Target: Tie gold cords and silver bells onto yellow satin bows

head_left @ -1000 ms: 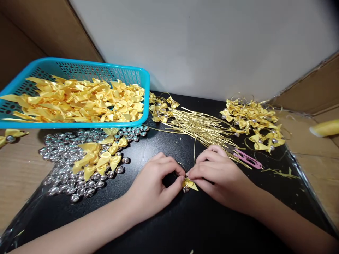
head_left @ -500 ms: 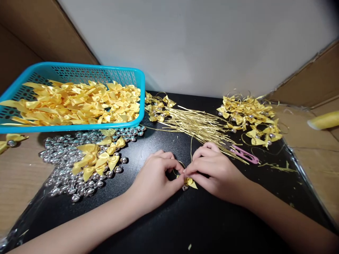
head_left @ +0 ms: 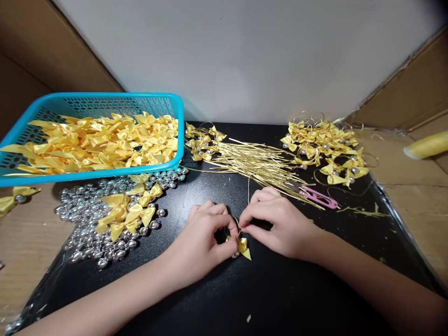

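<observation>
Low over the black tabletop, my left hand [head_left: 212,233] is closed in a pinch, thumb and forefinger at a yellow ribbon bow [head_left: 244,247] and the gold cord by it. A silver bell [head_left: 235,255] shows partly beneath the bow. My right hand [head_left: 276,221] pinches the thin gold cord [head_left: 239,228] just right of the left fingertips, and a strand of cord rises behind its fingers. Exactly how the cord loops between the fingers is hidden.
A turquoise basket [head_left: 181,126] full of yellow bows stands at the left, with silver bells [head_left: 82,210] spread before it. Gold cord pieces [head_left: 255,161] lie centrally, beside a pink tool [head_left: 320,197]. Belled bows [head_left: 322,140] are heaped at the back right.
My right hand has drawn slightly away from the left fingertips, so more of the bow and cord shows between them. The whole view has shifted a little.
</observation>
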A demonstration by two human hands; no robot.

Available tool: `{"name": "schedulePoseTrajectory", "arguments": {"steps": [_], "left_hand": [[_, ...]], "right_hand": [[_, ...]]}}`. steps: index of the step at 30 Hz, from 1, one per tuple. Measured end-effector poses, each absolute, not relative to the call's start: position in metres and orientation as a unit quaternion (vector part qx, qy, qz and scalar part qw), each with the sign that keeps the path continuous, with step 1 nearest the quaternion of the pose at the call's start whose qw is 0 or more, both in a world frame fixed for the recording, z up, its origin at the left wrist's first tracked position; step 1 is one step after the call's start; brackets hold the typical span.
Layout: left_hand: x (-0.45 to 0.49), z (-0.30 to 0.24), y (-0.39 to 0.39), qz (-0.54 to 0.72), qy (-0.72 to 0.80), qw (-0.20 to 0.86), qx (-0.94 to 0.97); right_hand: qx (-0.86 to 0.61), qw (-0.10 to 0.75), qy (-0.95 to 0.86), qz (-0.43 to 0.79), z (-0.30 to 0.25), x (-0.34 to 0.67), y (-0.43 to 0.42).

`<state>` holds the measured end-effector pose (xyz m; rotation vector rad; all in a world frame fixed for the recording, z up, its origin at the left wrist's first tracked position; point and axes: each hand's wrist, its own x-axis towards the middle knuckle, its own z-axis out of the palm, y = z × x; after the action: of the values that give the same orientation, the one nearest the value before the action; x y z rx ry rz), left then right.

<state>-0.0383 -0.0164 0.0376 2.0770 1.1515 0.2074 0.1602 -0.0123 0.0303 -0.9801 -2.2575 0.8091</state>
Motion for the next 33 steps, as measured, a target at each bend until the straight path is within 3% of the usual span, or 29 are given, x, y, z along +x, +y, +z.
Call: {"name": "schedulePoseTrajectory", "arguments": {"steps": [28, 33], "left_hand": [[-0.043, 0.038, -0.023, 0.043, 0.420, 0.364, 0.830], [-0.043, 0.034, -0.022, 0.109, 0.409, 0.251, 0.870]], "right_hand": [[-0.395, 0.287, -0.822, 0.295, 0.042, 0.164, -0.008], [-0.374, 0.313, -0.814, 0.316, 0.050, 0.165, -0.009]]}}
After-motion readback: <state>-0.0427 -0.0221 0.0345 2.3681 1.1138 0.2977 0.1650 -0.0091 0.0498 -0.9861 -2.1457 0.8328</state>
